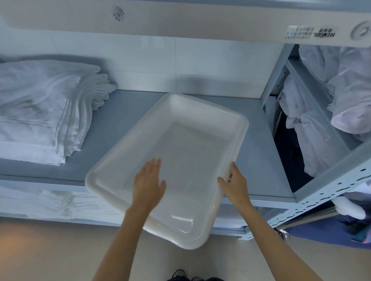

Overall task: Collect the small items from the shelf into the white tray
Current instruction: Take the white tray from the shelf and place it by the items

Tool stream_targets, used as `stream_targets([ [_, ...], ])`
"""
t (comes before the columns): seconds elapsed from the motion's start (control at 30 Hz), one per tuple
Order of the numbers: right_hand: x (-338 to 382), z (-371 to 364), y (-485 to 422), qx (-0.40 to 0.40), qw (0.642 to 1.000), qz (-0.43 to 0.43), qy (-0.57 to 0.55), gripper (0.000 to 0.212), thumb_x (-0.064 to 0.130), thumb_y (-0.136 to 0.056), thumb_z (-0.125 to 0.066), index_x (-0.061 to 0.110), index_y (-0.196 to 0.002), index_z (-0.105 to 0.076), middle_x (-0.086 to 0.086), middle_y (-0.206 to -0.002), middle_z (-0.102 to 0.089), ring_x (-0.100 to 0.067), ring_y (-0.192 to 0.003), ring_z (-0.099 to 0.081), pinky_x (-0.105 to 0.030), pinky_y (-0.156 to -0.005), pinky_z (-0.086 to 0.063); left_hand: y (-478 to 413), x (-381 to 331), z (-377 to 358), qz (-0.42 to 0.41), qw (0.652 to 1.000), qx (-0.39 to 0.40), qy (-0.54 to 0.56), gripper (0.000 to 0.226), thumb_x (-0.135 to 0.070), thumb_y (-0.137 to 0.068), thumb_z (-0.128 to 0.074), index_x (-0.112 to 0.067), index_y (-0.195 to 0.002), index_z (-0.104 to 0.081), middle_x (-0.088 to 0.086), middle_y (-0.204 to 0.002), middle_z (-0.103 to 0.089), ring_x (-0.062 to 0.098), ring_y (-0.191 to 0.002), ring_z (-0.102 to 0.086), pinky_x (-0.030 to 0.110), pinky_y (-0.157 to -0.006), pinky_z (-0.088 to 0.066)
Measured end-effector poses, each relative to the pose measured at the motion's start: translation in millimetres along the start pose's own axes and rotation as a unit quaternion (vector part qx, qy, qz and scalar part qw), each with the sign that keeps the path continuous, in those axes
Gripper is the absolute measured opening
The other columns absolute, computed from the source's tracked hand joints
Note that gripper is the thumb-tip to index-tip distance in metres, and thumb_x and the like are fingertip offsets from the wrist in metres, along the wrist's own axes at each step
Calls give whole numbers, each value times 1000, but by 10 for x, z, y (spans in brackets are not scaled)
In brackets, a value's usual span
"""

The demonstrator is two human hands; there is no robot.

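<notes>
On grey shelf [122, 113]: white tray [202, 109] empty, overhanging edge; left hand [149, 186] spread flat inside; right hand [234, 180] pinching rim.

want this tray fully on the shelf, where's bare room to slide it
Bare grey shelf lies between the folded towels and the white tray, and along the back wall. The right end, by the bagged linens, is tight.

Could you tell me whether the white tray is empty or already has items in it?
Empty: the white tray shows only its bare floor, with nothing inside.
</notes>
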State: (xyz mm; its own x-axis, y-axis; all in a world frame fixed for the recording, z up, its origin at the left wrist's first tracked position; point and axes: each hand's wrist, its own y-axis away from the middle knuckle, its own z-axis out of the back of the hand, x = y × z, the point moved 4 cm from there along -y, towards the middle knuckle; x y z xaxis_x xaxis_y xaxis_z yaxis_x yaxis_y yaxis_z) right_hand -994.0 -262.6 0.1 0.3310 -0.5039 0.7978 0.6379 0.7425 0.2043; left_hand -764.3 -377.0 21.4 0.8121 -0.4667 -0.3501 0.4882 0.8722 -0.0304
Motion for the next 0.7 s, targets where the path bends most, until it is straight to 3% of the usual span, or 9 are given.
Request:
stream_targets([
  [0.07,-21,67,-54,-10,1000,-6,-3,63,10,-84,-59,7,-140,-32,4,-93,-43,-15,-88,-44,-29,-84,-42,-77,246,90,39,999,-4,-29,70,-27,-91,-52,-15,-149,-13,6,-157,-16,22,-144,-14,39,-114,-21],
  [0.17,-53,220,-151,-9,1000,-11,-8,70,7,-81,-61,6,-144,-30,-4,-115,-53,-22,-105,-54,-26,-91,-43,-121,377,128,29,997,-15,-75,72,-27,-90,-54,-15,-149,-13,7,-157,-13,23,-146,-9,38,-116,-17],
  [0.23,-87,327,-229,4,1000,-11,5,76,6,-82,-62,6,-147,-23,-6,-145,-40,-22,-132,-40,-27,-109,-32,-131,405,126,35,995,-24,-93,74,-27,-89,-55,-15,-149,-13,8,-157,-11,23,-146,-7,39,-117,-14],
  [0.33,-169,456,-328,29,999,3,30,78,7,-84,-60,10,-149,-18,-5,-155,-24,-20,-142,-25,-31,-117,-20,-130,448,78,77,993,-17,-91,78,-27,-88,-56,-15,-149,-9,10,-158,-7,27,-145,-6,42,-117,-13],
  [0.47,-190,540,-394,-3,999,4,49,73,6,-84,-57,15,-147,-21,-6,-150,-33,-24,-134,-36,-33,-107,-31,-150,491,17,129,990,3,-51,86,-28,-86,-60,-15,-149,-3,12,-156,-13,32,-140,-23,44,-110,-27],
  [0.6,-237,484,-464,7,998,-51,46,83,5,-84,-58,16,-149,-7,-14,-137,-44,-30,-112,-51,-31,-86,-42,-209,528,-11,172,984,27,24,82,-24,-87,-60,-18,-148,-4,9,-143,-34,33,-108,-55,44,-82,-47],
  [0.7,-284,499,-524,28,995,-68,64,63,5,-83,-59,7,-138,-29,-17,-126,-52,-30,-101,-55,-37,-85,-49,-240,553,25,208,978,6,29,74,-27,-88,-60,-16,-145,-15,12,-132,-46,37,-103,-58,45,-79,-47],
])
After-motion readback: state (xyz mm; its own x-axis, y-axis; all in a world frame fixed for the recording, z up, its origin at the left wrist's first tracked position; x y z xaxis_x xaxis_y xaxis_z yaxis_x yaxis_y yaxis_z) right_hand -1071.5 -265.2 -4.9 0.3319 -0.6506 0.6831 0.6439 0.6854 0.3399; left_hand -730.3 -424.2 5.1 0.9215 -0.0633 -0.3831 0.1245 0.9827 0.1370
